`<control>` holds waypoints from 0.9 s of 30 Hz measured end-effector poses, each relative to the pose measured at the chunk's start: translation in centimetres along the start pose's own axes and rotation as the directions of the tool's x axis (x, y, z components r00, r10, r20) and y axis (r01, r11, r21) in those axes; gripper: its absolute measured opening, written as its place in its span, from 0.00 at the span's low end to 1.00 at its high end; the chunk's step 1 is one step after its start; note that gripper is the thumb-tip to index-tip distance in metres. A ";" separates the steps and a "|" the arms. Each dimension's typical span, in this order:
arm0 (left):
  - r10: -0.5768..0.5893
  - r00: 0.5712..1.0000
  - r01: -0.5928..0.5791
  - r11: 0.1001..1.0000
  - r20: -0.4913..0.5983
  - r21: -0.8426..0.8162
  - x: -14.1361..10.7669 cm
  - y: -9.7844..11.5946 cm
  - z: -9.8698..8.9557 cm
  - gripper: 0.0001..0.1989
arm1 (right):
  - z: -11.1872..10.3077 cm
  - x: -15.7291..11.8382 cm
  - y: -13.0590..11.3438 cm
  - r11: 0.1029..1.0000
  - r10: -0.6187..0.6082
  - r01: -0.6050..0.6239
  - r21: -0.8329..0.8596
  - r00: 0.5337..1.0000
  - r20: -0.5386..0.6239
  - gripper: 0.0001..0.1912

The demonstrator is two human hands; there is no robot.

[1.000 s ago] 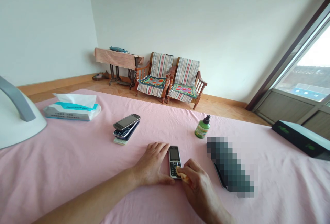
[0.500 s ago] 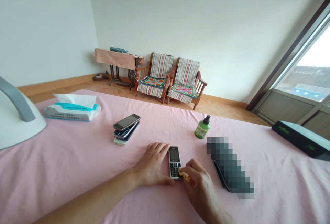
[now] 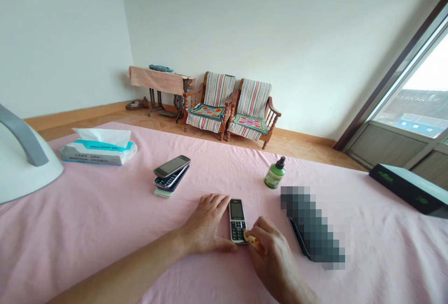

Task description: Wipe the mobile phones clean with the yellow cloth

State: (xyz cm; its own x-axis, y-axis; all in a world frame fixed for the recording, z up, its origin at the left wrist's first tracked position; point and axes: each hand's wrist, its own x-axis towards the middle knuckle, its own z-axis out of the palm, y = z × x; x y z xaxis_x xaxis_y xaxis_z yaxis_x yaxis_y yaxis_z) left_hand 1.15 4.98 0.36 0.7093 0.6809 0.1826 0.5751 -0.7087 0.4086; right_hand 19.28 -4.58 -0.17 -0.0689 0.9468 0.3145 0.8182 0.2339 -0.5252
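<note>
A black keypad mobile phone (image 3: 237, 220) with a silver edge lies face up on the pink cloth (image 3: 140, 238). My left hand (image 3: 206, 224) braces it from the left, fingertips by its top corner and thumb at its bottom end. In the closed fingers of my right hand (image 3: 271, 245) is a small yellowish-orange cloth (image 3: 252, 240), part of it hidden by the fingers. That cloth touches the lower right of the phone's keypad.
Stacked phones (image 3: 171, 173) lie to the left, with a tissue pack (image 3: 98, 150) beyond. A green spray bottle (image 3: 275, 173) stands behind my right hand. A blurred-out dark object (image 3: 311, 224) lies at right, a black box (image 3: 402, 187) farther right. A white rounded appliance (image 3: 24, 164) fills the left edge.
My right hand and the yellowish-orange cloth have shifted very slightly to the right and down over the keypad. My left hand and the phone stay in place.
</note>
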 end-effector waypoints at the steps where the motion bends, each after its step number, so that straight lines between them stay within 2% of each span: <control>1: 0.001 1.000 -0.001 1.000 -0.001 0.001 0.0 0.0 0.0 0.50 | 0.0 0.0 0.0 1.000 0.002 -0.002 0.001 1.000 0.002 0.14; 7: -0.011 1.000 0.011 1.000 0.006 -0.005 0.0 0.2 -0.2 0.50 | -0.2 0.0 -0.2 1.000 0.011 -0.011 -0.008 0.999 0.031 0.17; 10: -0.004 1.000 0.004 1.000 0.004 -0.008 -0.1 0.1 -0.1 0.50 | -0.2 0.0 -0.5 0.999 0.018 -0.017 -0.036 0.999 0.035 0.16; 17: -0.019 1.000 0.019 1.000 0.023 -0.011 -0.1 0.2 -0.3 0.50 | -0.2 0.0 -0.3 1.000 0.020 -0.020 -0.001 0.999 0.041 0.18; 24: -0.003 1.000 0.003 1.000 0.019 -0.020 0.0 0.0 -0.3 0.50 | -1.0 -0.3 -0.4 0.998 -0.044 0.049 -0.049 0.994 0.098 0.14; 27: 0.019 1.000 -0.019 1.000 0.011 -0.023 0.1 -0.3 -0.1 0.52 | -0.8 -0.3 -0.8 0.995 -0.097 0.100 -0.021 0.987 0.126 0.14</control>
State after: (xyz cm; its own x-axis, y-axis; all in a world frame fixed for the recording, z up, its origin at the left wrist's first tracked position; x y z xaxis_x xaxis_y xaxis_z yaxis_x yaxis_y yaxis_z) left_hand 1.03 5.27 0.32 0.7246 0.6650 0.1808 0.5519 -0.7171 0.4257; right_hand 19.11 -5.22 0.74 -0.2191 0.9400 0.2615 0.8188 0.3230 -0.4747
